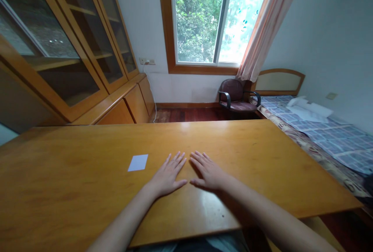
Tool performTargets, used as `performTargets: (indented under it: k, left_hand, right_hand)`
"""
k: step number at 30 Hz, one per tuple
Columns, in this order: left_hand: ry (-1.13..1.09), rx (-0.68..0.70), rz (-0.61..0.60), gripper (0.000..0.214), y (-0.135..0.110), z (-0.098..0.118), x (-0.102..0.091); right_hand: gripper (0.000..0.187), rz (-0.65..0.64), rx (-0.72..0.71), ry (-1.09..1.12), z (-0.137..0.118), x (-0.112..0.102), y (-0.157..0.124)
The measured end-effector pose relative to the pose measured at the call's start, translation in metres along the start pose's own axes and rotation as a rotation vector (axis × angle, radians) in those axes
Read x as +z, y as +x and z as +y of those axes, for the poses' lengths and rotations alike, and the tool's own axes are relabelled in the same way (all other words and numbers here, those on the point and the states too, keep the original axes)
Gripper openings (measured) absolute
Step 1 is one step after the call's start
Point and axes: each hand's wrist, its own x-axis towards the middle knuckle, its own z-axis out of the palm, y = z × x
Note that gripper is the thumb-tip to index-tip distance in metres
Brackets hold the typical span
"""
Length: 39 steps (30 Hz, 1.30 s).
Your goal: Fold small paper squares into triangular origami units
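Observation:
Both hands rest palm down on a wooden table. My left hand lies flat with its fingers spread, holding nothing. Just to its left, apart from it, is a small white square of paper lying flat on the tabletop. My right hand is also flat, fingers stretched out and nothing in them. The thumbs and fingertips of the two hands point toward each other with a narrow gap between them.
Along the left stands a wooden cabinet with glass doors. Beyond the table's far edge are a dark red armchair and a window with a pink curtain. A bed with a checked sheet runs along the right.

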Motion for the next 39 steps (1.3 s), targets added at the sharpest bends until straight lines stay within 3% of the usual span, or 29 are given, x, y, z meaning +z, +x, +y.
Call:
performTargets:
  k: [13, 39]
  left_hand:
    - [0.007, 0.004, 0.090, 0.077, -0.001, -0.001, 0.010]
    - [-0.031, 0.003, 0.088, 0.082, 0.005, -0.003, 0.008]
  right_hand:
    - [0.083, 0.021, -0.017, -0.006, 0.002, 0.011, 0.005]
    - [0.079, 0.046, 0.046, -0.003, -0.003, 0.008, 0.004]
